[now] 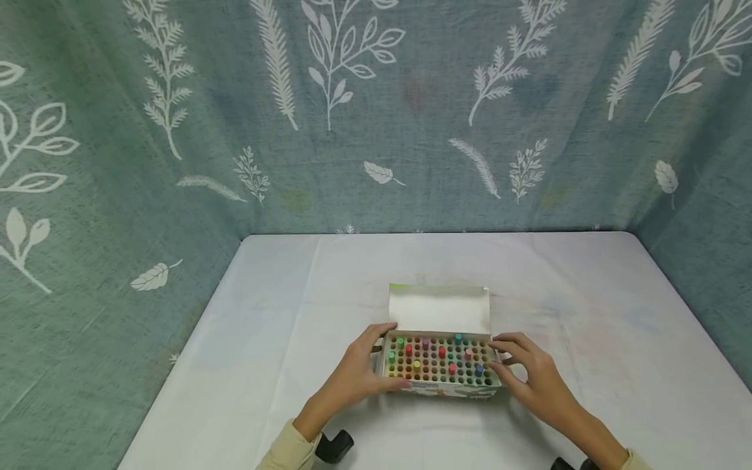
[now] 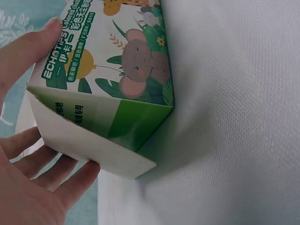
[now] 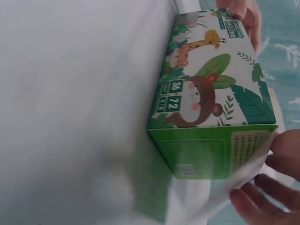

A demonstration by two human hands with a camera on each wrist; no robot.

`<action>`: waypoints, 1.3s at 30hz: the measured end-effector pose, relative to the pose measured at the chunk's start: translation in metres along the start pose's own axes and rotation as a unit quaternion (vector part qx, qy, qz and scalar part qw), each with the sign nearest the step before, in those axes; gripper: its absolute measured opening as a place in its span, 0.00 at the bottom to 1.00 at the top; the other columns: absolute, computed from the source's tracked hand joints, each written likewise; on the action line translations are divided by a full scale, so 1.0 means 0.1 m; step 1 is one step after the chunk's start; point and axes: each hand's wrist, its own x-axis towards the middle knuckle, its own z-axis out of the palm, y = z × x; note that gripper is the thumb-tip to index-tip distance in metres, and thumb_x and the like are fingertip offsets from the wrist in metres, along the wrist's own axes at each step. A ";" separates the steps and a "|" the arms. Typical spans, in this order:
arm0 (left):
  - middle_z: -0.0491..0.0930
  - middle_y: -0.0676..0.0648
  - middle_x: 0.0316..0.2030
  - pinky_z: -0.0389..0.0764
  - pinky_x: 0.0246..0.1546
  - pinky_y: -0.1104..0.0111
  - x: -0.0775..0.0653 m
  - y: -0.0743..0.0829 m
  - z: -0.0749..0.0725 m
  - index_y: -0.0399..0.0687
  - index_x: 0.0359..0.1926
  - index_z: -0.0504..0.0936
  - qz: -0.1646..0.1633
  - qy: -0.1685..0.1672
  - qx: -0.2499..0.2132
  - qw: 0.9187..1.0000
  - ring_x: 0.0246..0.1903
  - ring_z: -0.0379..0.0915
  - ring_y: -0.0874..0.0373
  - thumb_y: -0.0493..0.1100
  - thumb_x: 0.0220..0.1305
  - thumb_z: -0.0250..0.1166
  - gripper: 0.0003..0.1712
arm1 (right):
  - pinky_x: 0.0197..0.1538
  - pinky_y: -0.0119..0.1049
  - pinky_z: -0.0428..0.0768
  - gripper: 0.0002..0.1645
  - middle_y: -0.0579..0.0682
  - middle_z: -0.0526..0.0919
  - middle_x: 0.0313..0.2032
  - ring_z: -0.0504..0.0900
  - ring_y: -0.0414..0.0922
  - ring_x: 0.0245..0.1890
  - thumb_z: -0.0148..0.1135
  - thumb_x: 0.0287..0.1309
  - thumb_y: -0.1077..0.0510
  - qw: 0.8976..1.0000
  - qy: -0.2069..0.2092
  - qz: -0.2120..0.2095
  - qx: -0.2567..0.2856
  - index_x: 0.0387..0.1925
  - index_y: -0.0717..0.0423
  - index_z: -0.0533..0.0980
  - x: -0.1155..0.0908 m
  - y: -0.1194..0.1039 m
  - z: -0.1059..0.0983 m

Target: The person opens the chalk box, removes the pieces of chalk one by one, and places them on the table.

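Green curtain cloth with white leaf prints backs a white-covered table. Chalk box located on the near half of the table, directly between the two hands, long axis running left to right so that each end faces one hand. Neither hand is nearer; both are in contact. Its lid is folded back at the far edge (inner face plain white). Coloured chalk sticks stand in some of the holes; many other holes show none.

Left hand: grasping the box's left end, thumb on the front wall near the upper edge, fingers spread and bent behind the left side flap, which angles outward. Right hand: thumb and fingers parted slightly, bent about the right side flap, judged to be pinching it; blur there obscures the exact fingertip contact.
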 end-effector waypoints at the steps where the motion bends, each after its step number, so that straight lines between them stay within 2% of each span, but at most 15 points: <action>1: 0.60 0.53 0.58 0.72 0.49 0.60 0.01 0.00 0.00 0.55 0.64 0.55 -0.004 0.000 -0.001 1.000 0.56 0.60 0.56 0.63 0.35 0.70 0.55 | 0.36 0.26 0.77 0.21 0.50 0.73 0.44 0.75 0.43 0.39 0.67 0.42 0.66 1.000 0.001 -0.007 -0.002 0.43 0.59 0.75 0.01 0.00 0.00; 6: 0.60 0.53 0.58 0.70 0.52 0.60 0.01 -0.05 0.03 0.55 0.64 0.54 -0.011 -0.003 -0.014 1.000 0.56 0.59 0.57 0.63 0.34 0.70 0.56 | 0.41 0.26 0.73 0.22 0.49 0.74 0.44 0.72 0.41 0.43 0.67 0.40 0.66 0.999 -0.011 -0.041 -0.023 0.43 0.55 0.76 0.09 -0.02 -0.01; 10: 0.59 0.53 0.58 0.68 0.53 0.59 0.01 -0.07 0.04 0.55 0.65 0.53 -0.012 -0.006 -0.028 1.000 0.57 0.58 0.56 0.62 0.35 0.70 0.56 | 0.36 0.28 0.72 0.22 0.45 0.76 0.41 0.69 0.38 0.41 0.67 0.39 0.66 0.996 -0.026 -0.059 -0.056 0.41 0.53 0.77 0.16 -0.07 0.02; 14: 0.58 0.53 0.59 0.68 0.53 0.58 0.00 -0.09 0.04 0.55 0.65 0.53 -0.012 -0.012 -0.034 0.999 0.58 0.57 0.55 0.62 0.37 0.70 0.55 | 0.33 0.35 0.72 0.17 0.42 0.77 0.35 0.69 0.39 0.36 0.68 0.37 0.66 0.990 -0.034 -0.085 -0.112 0.35 0.51 0.79 0.23 -0.11 0.06; 17: 0.57 0.53 0.59 0.68 0.53 0.58 0.00 -0.10 0.04 0.56 0.65 0.53 -0.010 -0.015 -0.039 0.999 0.58 0.56 0.55 0.62 0.38 0.69 0.54 | 0.30 0.35 0.70 0.14 0.41 0.78 0.31 0.70 0.39 0.33 0.69 0.37 0.65 0.986 -0.038 -0.096 -0.131 0.31 0.50 0.80 0.28 -0.13 0.07; 24: 0.57 0.53 0.59 0.68 0.53 0.57 0.00 -0.12 0.06 0.56 0.65 0.53 0.000 -0.008 -0.049 0.999 0.58 0.56 0.55 0.60 0.39 0.70 0.54 | 0.30 0.32 0.72 0.10 0.39 0.76 0.27 0.69 0.32 0.26 0.66 0.42 0.65 0.989 -0.074 -0.093 -0.084 0.30 0.51 0.79 0.38 -0.18 0.07; 29: 0.57 0.51 0.60 0.68 0.53 0.55 0.02 -0.15 0.07 0.54 0.65 0.53 0.002 -0.005 -0.055 0.998 0.58 0.56 0.53 0.58 0.39 0.70 0.54 | 0.24 0.24 0.71 0.07 0.41 0.74 0.25 0.69 0.30 0.21 0.63 0.46 0.67 0.990 -0.104 -0.069 -0.068 0.28 0.54 0.79 0.44 -0.21 0.10; 34: 0.59 0.44 0.59 0.68 0.51 0.52 0.00 0.01 -0.01 0.46 0.65 0.54 0.010 -0.006 -0.059 0.998 0.58 0.56 0.47 0.51 0.40 0.72 0.52 | 0.23 0.22 0.72 0.06 0.41 0.75 0.25 0.71 0.31 0.22 0.63 0.46 0.66 0.990 -0.099 -0.063 -0.079 0.28 0.54 0.80 0.46 -0.22 0.13; 36: 0.59 0.42 0.58 0.68 0.51 0.51 0.00 0.12 -0.06 0.44 0.64 0.55 0.011 -0.007 -0.063 0.998 0.57 0.56 0.45 0.48 0.41 0.72 0.51 | 0.24 0.23 0.73 0.06 0.41 0.75 0.25 0.72 0.32 0.22 0.63 0.45 0.66 0.990 -0.094 -0.062 -0.082 0.27 0.54 0.80 0.46 -0.22 0.13; 39: 0.59 0.42 0.58 0.67 0.52 0.51 0.01 0.16 -0.06 0.43 0.64 0.55 0.010 -0.010 -0.066 0.998 0.57 0.56 0.45 0.48 0.41 0.72 0.50 | 0.24 0.22 0.73 0.06 0.41 0.75 0.25 0.72 0.32 0.22 0.63 0.45 0.66 0.992 -0.088 -0.056 -0.073 0.27 0.54 0.79 0.46 -0.22 0.10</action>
